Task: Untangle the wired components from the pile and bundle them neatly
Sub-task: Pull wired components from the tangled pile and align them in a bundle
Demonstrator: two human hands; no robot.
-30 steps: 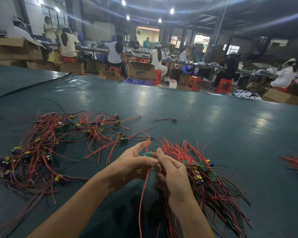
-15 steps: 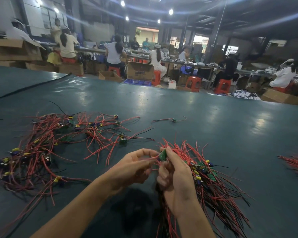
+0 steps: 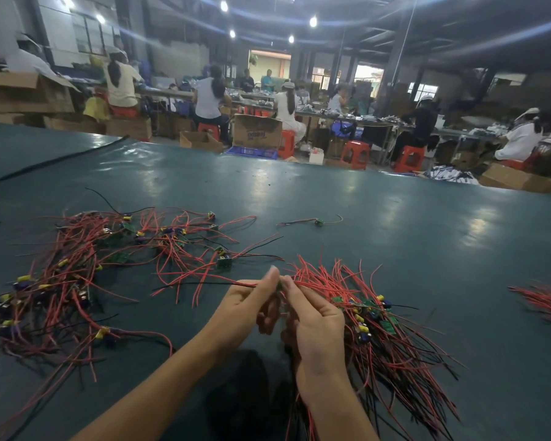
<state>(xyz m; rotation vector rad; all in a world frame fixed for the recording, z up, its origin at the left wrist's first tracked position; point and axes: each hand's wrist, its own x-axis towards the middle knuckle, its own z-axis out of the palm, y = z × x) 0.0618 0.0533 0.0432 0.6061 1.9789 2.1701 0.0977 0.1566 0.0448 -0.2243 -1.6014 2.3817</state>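
Both hands meet fingertip to fingertip above the dark green counter (image 3: 395, 249), near its front middle. Left hand (image 3: 245, 308) — thumb and forefinger pinch one wired component (image 3: 236, 284), whose thin leads run out leftward from the pinch. Right hand (image 3: 315, 329) — fingers curled, tips pinching the same component where a small green piece shows between the two hands. Sorted bundle (image 3: 395, 345) of red and black leads lies just right of and under the right hand; cannot tell whether the palm grips it. Tangled pile (image 3: 77, 275) lies on the counter to the left, apart from the hands. One loose component (image 3: 318, 222) lies alone farther back. More red leads (image 3: 547, 300) at the right edge.
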